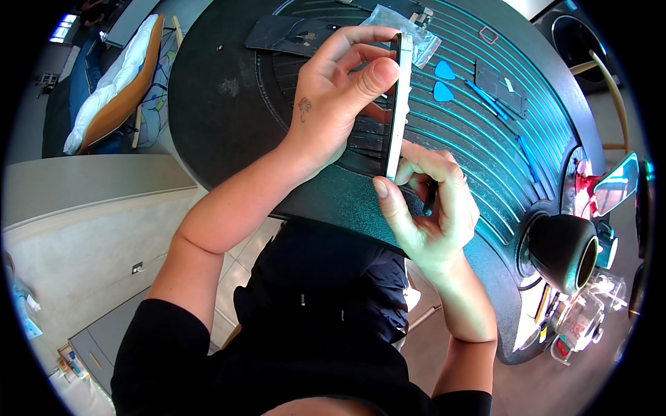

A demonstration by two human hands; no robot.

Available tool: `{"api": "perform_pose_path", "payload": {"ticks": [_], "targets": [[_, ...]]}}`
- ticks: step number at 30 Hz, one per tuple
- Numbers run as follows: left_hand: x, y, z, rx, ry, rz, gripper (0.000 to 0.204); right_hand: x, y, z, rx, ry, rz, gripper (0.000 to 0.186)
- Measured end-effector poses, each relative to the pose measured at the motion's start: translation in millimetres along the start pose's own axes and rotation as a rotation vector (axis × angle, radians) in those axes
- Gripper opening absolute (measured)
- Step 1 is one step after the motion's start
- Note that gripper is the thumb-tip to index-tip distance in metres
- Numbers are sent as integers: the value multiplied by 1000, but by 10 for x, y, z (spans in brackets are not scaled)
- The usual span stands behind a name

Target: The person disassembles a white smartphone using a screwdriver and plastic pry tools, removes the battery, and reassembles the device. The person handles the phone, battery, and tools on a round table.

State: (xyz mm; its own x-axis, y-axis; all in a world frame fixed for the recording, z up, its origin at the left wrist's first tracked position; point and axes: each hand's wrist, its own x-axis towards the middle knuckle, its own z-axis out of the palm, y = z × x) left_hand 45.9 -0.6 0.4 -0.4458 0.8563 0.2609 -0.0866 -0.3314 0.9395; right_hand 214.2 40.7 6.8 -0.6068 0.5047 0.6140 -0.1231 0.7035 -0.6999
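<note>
My left hand (pixel 331 104) is wrapped around the upper part of a smartphone (pixel 398 114), its thumb and fingers on the two faces. The phone stands edge-on above the table, so its pale side frame shows and its faces are mostly hidden. Close to the phone's lower end is my right hand (pixel 440 208), its thumb tip and forefinger at the edge there. In its curled fingers sits a short black slim tool (pixel 430 197); its tip is hidden, so I cannot tell its kind.
On the ribbed black table (pixel 222 90) lie two blue picks (pixel 444 80), blue pry sticks (pixel 487 99), a dark flat panel (pixel 503 87), a clear plastic bag (pixel 395 24) and a black mat (pixel 288 35). A dark round pot (pixel 565 251) and a glass teapot (pixel 579 319) stand at right.
</note>
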Motion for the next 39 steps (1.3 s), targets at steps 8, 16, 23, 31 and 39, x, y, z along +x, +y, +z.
{"api": "perform_pose_path", "payload": {"ticks": [8,16,23,31,39], "targets": [[-11,12,3,-4,7,5,60,-3,6,6,15,-1,13,42],[1,0,-54,36,-13,180,67,8,-7,17,-25,16,79,37],[-50,152,-51,170,4,331,92,74,82,-24,-219,52,-4,30],[-49,141,-48,328,-63,471,89,70,128,-48,-277,25,37,28],[-61,146,-61,386,-88,532,85,72,127,-46,-269,33,46,29]]}}
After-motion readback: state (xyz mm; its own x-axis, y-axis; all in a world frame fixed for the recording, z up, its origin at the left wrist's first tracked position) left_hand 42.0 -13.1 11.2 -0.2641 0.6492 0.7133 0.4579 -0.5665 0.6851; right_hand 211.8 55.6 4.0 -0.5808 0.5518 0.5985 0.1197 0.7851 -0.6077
